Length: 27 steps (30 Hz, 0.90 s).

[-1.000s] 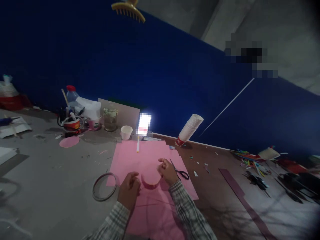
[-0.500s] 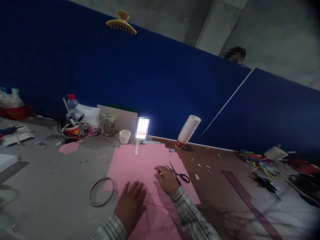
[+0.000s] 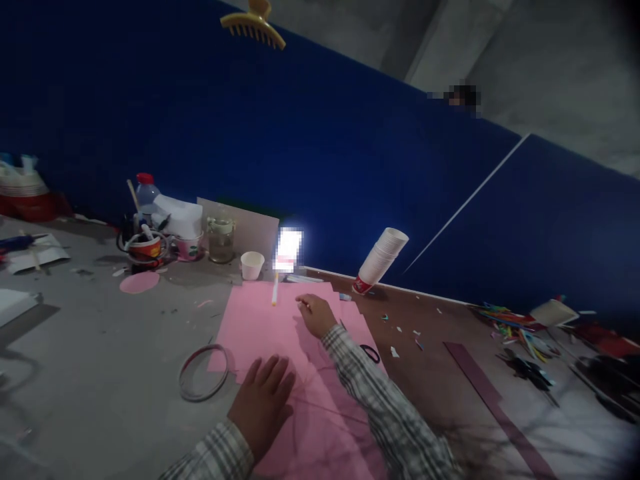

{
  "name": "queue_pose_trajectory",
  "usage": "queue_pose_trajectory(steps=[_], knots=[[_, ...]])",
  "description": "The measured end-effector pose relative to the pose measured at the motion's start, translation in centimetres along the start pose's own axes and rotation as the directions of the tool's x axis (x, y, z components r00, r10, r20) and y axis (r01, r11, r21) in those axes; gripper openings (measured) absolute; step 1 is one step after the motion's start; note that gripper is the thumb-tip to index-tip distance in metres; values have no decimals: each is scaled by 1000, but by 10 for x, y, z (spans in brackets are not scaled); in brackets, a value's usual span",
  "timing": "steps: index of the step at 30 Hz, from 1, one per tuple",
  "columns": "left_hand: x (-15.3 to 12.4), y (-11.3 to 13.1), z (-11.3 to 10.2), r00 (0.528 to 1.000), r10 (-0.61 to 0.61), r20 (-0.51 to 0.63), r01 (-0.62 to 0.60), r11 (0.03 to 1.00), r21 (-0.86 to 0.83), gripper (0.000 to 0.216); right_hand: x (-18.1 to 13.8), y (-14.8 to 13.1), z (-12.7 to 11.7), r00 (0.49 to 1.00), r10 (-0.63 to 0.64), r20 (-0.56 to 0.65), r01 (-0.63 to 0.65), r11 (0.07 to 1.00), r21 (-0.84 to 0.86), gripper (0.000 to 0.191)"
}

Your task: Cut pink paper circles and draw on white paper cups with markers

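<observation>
Round metal ring (image 3: 203, 373): on the grey table (image 3: 100, 347), touching the left edge of the large pink paper sheet (image 3: 265, 320)
Left hand (image 3: 263, 403): fingers spread, palm flat on the sheet's near part
Orange-and-white pen (image 3: 275, 291): on the sheet's far edge
Right hand (image 3: 314, 315): loosely curled on the sheet, near the pen; whether it pinches anything, cannot tell
Black-handled scissors (image 3: 369, 351): at the sheet's right edge

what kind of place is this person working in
Probably a craft or art workspace. Pink paper lies under the left hand, scissors beside the right hand, a stack of paper cups against the blue wall, paper scraps around.
</observation>
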State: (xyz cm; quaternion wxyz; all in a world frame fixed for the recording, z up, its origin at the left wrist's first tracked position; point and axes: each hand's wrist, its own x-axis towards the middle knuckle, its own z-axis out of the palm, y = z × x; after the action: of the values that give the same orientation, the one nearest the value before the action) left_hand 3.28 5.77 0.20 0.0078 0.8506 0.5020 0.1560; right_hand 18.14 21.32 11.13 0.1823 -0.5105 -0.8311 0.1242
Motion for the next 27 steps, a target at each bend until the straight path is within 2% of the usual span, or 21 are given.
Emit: queue_pose_trajectory(steps=[5, 9, 13, 16, 18, 19, 20, 21, 22, 23, 25, 27], knots=[[3, 7, -3, 991, -74, 110, 75, 997, -9, 65, 54, -6, 27, 981, -144, 130, 168, 967, -193, 38], [5, 10, -17, 980, -74, 186, 84, 995, -50, 67, 78, -3, 45, 930, -277, 244, 338, 904, -262, 23], [7, 10, -32, 971, -50, 234, 72, 993, -89, 66, 93, -1, 39, 891, -375, 257, 432, 874, -223, 10], [7, 9, -33, 976, -43, 212, 64, 994, -89, 64, 84, 2, 16, 909, -384, 163, 411, 891, -192, 16], [5, 8, -27, 982, -42, 184, 56, 996, -72, 63, 63, 4, -4, 938, -345, 34, 346, 926, -153, 23], [4, 8, -22, 985, -36, 168, 47, 997, -65, 62, 48, 5, -14, 952, -297, -77, 289, 952, -100, 27], [3, 8, -17, 988, -33, 149, 42, 997, -57, 62, 31, 4, -23, 939, -163, -302, 219, 962, 163, 28], [2, 7, -13, 991, -27, 128, 34, 998, -53, 61, 14, 3, -31, 909, 7, -416, 198, 872, 448, 29], [2, 7, -9, 994, -21, 106, 26, 998, -51, 60, -4, 2, -37, 880, 162, -446, 207, 715, 668, 31], [1, 7, -6, 996, -18, 82, 22, 999, -48, 60, -21, 1, -41, 883, 258, -393, 209, 535, 819, 31], [1, 5, -3, 1000, 0, 27, 1, 999, -42, 57, -51, -1, -42, 905, 354, -234, 154, 239, 959, 32], [3, 2, -6, 998, 13, -59, -16, 999, -49, 53, -72, -1, -36, 923, 376, -86, 69, 60, 996, 33]])
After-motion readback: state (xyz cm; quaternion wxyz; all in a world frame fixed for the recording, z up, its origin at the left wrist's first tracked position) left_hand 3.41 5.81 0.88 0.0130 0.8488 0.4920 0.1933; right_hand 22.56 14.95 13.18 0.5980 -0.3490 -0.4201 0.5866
